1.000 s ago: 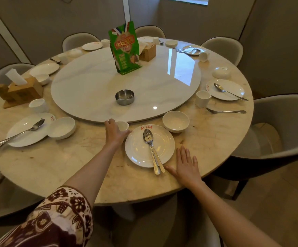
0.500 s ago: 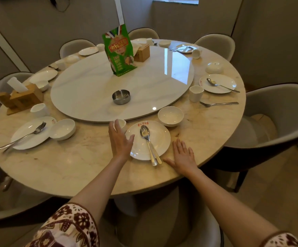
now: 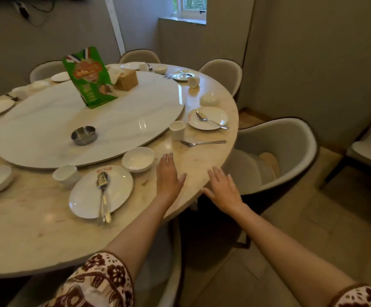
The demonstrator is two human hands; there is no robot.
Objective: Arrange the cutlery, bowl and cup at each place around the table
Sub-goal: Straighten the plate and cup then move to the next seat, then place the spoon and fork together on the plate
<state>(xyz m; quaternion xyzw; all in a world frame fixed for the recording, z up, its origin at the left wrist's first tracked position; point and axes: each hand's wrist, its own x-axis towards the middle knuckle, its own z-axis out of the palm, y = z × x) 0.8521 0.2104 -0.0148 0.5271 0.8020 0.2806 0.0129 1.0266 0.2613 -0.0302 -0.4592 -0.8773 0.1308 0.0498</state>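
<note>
Marble table (image 3: 36,229), round and glossy, carries smooth white bowl (image 3: 138,159).

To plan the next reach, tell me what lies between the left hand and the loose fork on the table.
Nothing: the head view shows only bare table top between the left hand and the fork. The cup stands beyond it.

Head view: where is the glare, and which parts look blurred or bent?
In the head view, light from the window glares on the right side of the white turntable; the fork and spoon on the near plate look smeared; the wide lens bends the table rim and the wall lines.
</note>
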